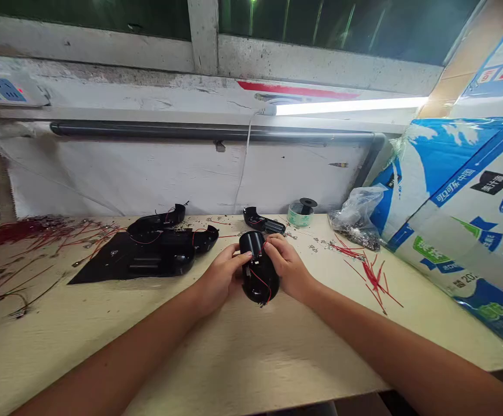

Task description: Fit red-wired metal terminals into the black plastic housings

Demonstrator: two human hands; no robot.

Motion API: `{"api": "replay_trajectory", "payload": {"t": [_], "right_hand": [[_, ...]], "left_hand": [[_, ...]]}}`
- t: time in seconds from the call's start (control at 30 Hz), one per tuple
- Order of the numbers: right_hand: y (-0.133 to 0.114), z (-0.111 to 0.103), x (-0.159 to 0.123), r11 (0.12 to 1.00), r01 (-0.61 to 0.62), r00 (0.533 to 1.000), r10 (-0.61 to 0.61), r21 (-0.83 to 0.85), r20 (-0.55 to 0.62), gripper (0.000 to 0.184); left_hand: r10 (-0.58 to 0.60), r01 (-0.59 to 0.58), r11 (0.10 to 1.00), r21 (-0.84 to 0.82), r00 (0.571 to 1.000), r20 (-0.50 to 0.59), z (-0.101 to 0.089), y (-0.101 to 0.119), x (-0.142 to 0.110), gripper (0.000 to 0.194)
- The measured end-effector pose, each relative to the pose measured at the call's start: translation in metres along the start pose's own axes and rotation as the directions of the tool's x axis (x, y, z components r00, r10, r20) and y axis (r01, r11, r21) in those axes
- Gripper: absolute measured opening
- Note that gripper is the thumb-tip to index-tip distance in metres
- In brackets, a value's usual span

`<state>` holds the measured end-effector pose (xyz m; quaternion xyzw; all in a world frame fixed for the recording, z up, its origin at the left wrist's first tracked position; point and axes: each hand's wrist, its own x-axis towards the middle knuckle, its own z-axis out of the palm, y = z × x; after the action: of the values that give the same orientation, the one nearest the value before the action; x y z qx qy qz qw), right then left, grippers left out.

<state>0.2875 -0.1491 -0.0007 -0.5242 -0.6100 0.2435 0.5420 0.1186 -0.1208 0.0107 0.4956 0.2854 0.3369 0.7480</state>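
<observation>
Between my hands, just above the table, is a glossy black plastic housing (258, 280) with a rounded lower end and a thin red wire running inside it. My left hand (223, 274) grips its left side, thumb lying on the front. On the upper right edge, the fingertips of my right hand (288, 266) are pinched close to the red wire; whether they hold the wire or only the housing is hard to tell. Similar black housings (162, 254) lie on a black sheet (99, 263) to the left, and another black housing (262, 221) rests behind my hands.
Red wires (375, 277) lie loose at the right, near a plastic bag (359, 214) of small metal parts. A tape roll (300, 214) holding a black spool stands at the back. More red wires (21, 231) are heaped at the left. A large blue-and-white carton (463, 202) borders the right side.
</observation>
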Motion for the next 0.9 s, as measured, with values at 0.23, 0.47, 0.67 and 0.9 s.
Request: {"api": "replay_trajectory", "payload": {"t": [0.23, 0.47, 0.67, 0.9], "right_hand": [[-0.0035, 0.0024, -0.0042, 1.0, 0.008, 1.0, -0.008, 0.007, 0.02, 0.032], [-0.0047, -0.0024, -0.0044, 0.969, -0.066, 0.996, 0.077, 0.24, -0.038, 0.028], [-0.0044, -0.0069, -0.0011, 0.964, -0.137, 0.989, 0.148, 0.226, -0.032, 0.022], [-0.0063, -0.0068, 0.0013, 0.848, -0.231, 0.969, 0.242, 0.476, 0.04, 0.04]], "left_hand": [[-0.08, 0.084, 0.991, -0.106, 0.996, 0.036, 0.0058, 0.0063, -0.0065, 0.037], [-0.062, 0.058, 0.996, -0.063, 0.996, -0.067, 0.0037, 0.0063, -0.0049, 0.034], [-0.038, 0.034, 0.998, -0.045, 0.996, -0.085, 0.0005, 0.0022, -0.0012, 0.024], [-0.075, 0.07, 0.995, -0.067, 0.993, -0.087, 0.0024, 0.0045, -0.0029, 0.026]]}}
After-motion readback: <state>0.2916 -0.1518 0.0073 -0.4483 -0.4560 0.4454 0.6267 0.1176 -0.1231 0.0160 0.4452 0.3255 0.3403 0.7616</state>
